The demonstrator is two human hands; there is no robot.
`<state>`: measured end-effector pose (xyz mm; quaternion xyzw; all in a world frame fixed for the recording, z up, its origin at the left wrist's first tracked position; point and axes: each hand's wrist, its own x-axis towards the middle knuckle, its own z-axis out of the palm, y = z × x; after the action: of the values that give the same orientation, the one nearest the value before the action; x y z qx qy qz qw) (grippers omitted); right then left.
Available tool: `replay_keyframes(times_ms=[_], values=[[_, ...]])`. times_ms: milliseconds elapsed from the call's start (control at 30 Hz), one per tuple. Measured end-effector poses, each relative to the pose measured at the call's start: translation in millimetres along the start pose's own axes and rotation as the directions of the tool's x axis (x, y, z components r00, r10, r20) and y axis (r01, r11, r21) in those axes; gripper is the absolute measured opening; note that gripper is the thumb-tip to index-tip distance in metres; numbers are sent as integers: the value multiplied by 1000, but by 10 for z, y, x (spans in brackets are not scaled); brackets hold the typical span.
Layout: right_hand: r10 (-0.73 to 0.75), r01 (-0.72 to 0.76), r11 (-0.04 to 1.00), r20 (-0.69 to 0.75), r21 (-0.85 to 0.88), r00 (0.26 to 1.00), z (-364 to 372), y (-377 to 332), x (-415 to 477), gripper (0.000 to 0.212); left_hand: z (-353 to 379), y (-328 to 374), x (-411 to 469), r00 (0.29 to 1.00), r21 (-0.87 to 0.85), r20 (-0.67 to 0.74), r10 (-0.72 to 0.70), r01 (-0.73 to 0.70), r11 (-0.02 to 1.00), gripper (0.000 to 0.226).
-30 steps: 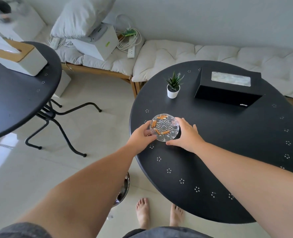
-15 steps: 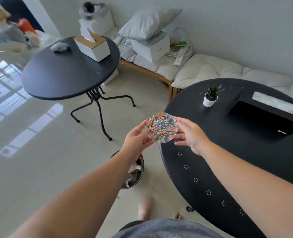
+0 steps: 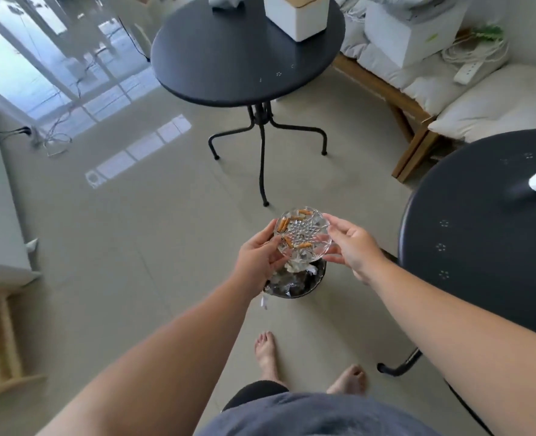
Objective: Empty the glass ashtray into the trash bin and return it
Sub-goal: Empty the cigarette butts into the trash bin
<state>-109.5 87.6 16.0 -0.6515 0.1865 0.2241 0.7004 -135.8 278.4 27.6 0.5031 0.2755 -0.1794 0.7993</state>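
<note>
A: Where is the glass ashtray compared with half a second ago?

B: It has left the edge of the round black surface and is now held in the air directly above the trash bin on the floor, level, with about 4 orange cigarette butts inside.

A: And each grip?

B: The left hand is grasping the near-left rim between thumb and fingers. The right hand has its fingers spread at the right rim, fingertips touching the glass; whether it truly clamps, I cannot tell.

A: Any readable writing?

B: None legible.
</note>
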Motion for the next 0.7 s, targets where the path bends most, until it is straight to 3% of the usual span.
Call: replay_keyframes(times_ms=[300,533,700], values=[[194,-196,980,-104,-10,975,654,996,688,33,-969,-396,733,973,17,-71,-221,222,975,41],[332,-340,940,-143,-36,932,730,1717,1303,33,-1344,-934,1387,920,33,-178,-348,359,933,39],[435,-459,888,-274,-28,858,689,2185,1803,25,-1418,-1309,1957,810,67,-347,-472,523,849,30]])
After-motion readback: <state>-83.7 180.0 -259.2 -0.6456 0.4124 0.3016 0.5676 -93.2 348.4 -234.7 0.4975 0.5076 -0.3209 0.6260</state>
